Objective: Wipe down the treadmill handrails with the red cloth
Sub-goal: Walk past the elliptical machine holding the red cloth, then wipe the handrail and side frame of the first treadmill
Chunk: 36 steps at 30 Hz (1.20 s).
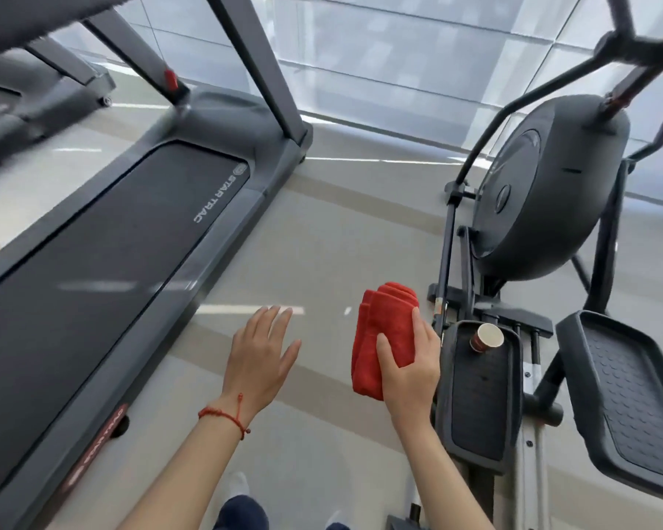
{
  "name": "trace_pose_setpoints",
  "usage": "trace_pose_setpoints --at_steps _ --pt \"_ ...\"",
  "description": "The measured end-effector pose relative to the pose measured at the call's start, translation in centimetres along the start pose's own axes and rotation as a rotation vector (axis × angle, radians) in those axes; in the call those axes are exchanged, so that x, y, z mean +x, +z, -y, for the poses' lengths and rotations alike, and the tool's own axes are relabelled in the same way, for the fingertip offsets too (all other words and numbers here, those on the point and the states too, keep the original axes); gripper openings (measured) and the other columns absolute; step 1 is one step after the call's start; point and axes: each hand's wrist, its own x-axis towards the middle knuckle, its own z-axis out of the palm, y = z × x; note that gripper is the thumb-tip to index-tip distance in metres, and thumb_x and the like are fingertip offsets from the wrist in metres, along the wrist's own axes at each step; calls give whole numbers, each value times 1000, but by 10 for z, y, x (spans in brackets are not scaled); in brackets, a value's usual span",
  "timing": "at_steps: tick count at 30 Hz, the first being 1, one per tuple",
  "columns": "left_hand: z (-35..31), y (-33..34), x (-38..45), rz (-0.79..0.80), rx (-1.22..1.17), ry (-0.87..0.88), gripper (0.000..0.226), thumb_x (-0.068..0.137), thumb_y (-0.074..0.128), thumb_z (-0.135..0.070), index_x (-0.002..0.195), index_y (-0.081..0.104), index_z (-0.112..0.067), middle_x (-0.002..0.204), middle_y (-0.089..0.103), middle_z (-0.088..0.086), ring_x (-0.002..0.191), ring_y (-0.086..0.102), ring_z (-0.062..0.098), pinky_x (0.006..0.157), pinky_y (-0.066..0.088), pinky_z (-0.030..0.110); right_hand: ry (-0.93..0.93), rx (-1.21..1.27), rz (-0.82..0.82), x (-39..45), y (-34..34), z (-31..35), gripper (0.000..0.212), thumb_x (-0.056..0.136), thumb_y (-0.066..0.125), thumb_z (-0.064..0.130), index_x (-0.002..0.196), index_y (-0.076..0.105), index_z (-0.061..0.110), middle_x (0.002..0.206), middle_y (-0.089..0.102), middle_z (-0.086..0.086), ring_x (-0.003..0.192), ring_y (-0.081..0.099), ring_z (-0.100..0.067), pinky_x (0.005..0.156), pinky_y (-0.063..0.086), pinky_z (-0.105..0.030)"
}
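My right hand point(410, 361) grips a folded red cloth point(383, 327) and holds it over the floor, between the two machines. My left hand point(261, 353) hovers beside it with fingers spread and nothing in it; a red string bracelet circles that wrist. The treadmill point(104, 246) lies to my left, its dark belt marked STAR TRAC. Its grey uprights point(268, 66) rise toward the top of the view. A blurred dark part of the console or handrail point(35, 21) crosses the top left corner. Neither hand touches the treadmill.
An elliptical trainer point(544, 185) stands to my right, with two foot pedals point(628, 395). A paper cup point(488, 336) sits on the nearer pedal, close to my right hand. A second treadmill point(35, 93) is at the far left. Windows run along the back. Pale floor lies between the machines.
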Motion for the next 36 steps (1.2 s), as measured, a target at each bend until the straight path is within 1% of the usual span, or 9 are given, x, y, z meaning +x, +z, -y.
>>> trace_pose_setpoints --at_steps 3,8,14,18,21,25,30,33,36 --pt "30 -17 -5 -8 8 -45 53 91 33 -41 120 58 -5 119 60 14 112 55 33 78 51 45 -23 -15 62 -6 25 20 62 83 66 25 137 38 18 123 39 2 110 43 -11 92 35 -23" --pt "90 -48 -15 32 35 -83 68 98 10 -51 123 56 -6 122 59 14 115 54 32 78 51 45 -28 22 118 -19 72 57 59 84 65 19 137 39 18 127 44 -5 111 46 -15 95 39 -28" --pt "167 -93 -16 -15 55 -101 66 98 12 -50 122 56 -8 124 58 13 117 51 31 81 50 45 -64 36 150 -32 133 110 60 83 66 17 137 39 18 125 44 -3 109 45 -11 85 30 1" --pt "210 -121 -12 -72 35 -119 69 97 12 -53 124 55 -7 127 56 13 120 46 30 85 47 48 -75 91 194 -36 166 143 62 80 64 30 136 39 23 124 43 2 109 47 -13 86 34 -8" --pt "234 -137 -5 -105 43 -122 71 97 11 -53 124 56 -6 127 56 14 120 44 29 84 47 48 -74 120 223 -35 187 162 64 75 59 35 135 40 25 125 44 2 108 47 -10 83 33 0" --pt "252 -154 11 -127 21 -150 66 96 20 -53 124 56 -5 128 55 15 120 47 33 86 46 49 -85 116 260 -23 210 180 64 75 59 36 135 39 28 125 44 3 109 48 -11 85 34 -4" --pt "260 -166 38 -142 45 -174 56 90 32 -42 123 57 -5 128 55 16 120 48 34 88 45 48 -125 112 303 6 235 196 63 74 59 34 134 40 27 123 45 2 107 48 -11 83 31 1" --pt "265 -171 60 -155 50 -200 59 94 26 -47 124 57 -6 128 55 15 122 43 29 88 45 47 -131 122 348 31 252 204 63 74 59 34 134 41 28 123 46 2 106 48 -10 83 33 -1" --pt "269 -176 83 -171 62 -240 68 98 12 -52 123 57 -6 128 55 14 121 38 25 88 46 47 -155 136 388 63 271 213 62 74 60 33 133 41 31 123 47 1 107 49 -10 89 36 -14"
